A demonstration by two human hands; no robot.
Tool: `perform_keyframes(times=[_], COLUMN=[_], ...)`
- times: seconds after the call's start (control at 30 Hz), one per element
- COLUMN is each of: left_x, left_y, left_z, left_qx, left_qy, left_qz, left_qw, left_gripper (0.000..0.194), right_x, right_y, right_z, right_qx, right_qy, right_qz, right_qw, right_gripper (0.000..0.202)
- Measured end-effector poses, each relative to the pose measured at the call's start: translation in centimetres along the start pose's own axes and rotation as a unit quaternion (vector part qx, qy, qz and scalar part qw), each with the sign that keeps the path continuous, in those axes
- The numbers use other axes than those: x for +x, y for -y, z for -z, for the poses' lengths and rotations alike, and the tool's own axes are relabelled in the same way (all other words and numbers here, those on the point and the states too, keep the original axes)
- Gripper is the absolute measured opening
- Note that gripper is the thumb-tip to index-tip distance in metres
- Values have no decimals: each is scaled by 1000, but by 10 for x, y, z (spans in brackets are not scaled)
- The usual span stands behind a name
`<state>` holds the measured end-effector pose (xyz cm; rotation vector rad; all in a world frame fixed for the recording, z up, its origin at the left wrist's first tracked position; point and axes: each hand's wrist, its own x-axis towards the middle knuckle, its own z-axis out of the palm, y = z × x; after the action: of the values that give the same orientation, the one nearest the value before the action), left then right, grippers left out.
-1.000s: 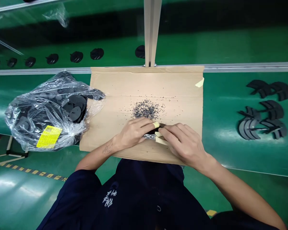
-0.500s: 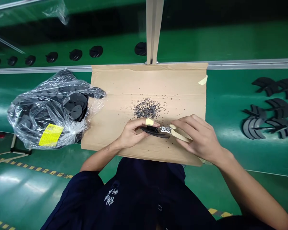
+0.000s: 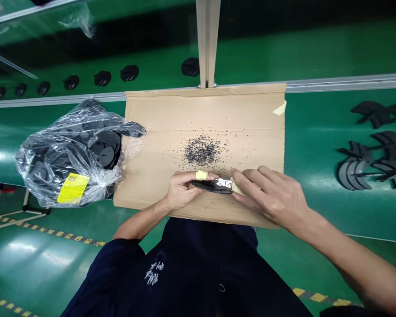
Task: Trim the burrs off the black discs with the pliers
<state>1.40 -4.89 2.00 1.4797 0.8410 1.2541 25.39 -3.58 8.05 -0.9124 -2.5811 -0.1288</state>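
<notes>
Over the near part of a cardboard sheet (image 3: pixel 158 105), my left hand (image 3: pixel 182 189) pinches a round black plastic part (image 3: pixel 213 188) by its left side. Yellow tape is wrapped round one finger of that hand. My right hand (image 3: pixel 270 193) is closed around cutting pliers (image 3: pixel 225 182) with cream handles, mostly hidden by the fingers. The pliers' metal jaws lie against the top of the black part; what is between them is too small to tell. Beyond the hands, a pile of tiny black scraps (image 3: pixel 202 150) is scattered on the cardboard.
On the left, a clear plastic bag (image 3: pixel 53 145) with a yellow label holds many black discs (image 3: pixel 106 156). Several black curved pieces (image 3: pixel 353 174) lie at the right. A row of black parts (image 3: pixel 102 78) stands behind the metal rail, beside an upright post (image 3: pixel 208 39).
The plier handles have been squeezed together, as my right hand has closed further round them. Both hands and the black part sit slightly lower in view.
</notes>
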Motion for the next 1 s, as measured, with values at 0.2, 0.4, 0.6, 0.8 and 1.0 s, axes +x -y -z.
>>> perform_keyframes(times=[0.2, 0.4, 0.6, 0.8, 1.0], left_x=[2, 54, 172, 298, 326], left_y=[0, 11, 34, 62, 77], left_z=[7, 55, 28, -45, -57], left_qx=[18, 123, 303, 540, 647], left_qy=[50, -14, 56, 178, 234], left_qz=[53, 101, -101, -74, -14], left_qw=[997, 987, 946, 819, 725], left_gripper=[29, 38, 30, 36, 46], right_x=[-12, -48, -67, -79, -126], right_y=[-16, -33, -23, -14, -69], right_z=[-14, -43, -61, -43, -11], right_qx=[149, 67, -18, 85, 19], right_qy=[-34, 9, 38, 46, -46], right_qz=[-64, -159, -183, -221, -378], right_qw=[986, 985, 982, 970, 925], right_gripper=[17, 32, 56, 76, 31])
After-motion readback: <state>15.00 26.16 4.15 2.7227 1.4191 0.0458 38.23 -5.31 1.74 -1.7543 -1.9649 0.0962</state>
